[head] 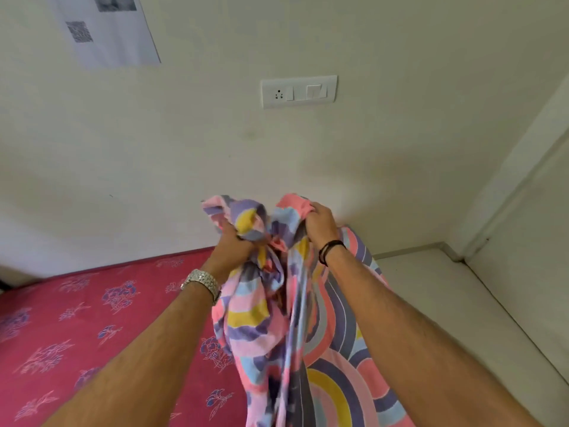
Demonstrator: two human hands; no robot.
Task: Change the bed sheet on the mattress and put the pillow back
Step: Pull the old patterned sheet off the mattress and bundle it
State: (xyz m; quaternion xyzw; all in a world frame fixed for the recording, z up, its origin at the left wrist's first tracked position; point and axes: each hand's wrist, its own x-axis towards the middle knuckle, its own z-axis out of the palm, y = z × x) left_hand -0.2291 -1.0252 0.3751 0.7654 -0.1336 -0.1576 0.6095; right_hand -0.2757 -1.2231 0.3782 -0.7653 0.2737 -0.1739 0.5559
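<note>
A bunched bed sheet (271, 318) with pink, purple, yellow and blue arcs hangs in front of me, lifted above the bed. My left hand (235, 241), a metal watch on its wrist, grips one gathered fold of it. My right hand (318, 224), a black band on its wrist, grips another fold a little higher and to the right. The lower part of the sheet drapes down over the right end of the mattress (77, 328), which is pink with a purple flower print and lies bare on the left. No pillow is in view.
A cream wall (184, 155) stands right behind the bed, with a white socket and switch plate (298, 91) and a paper sheet (107, 29) stuck up high on the left. Pale floor (446, 297) and a door or cupboard panel (529, 186) lie to the right.
</note>
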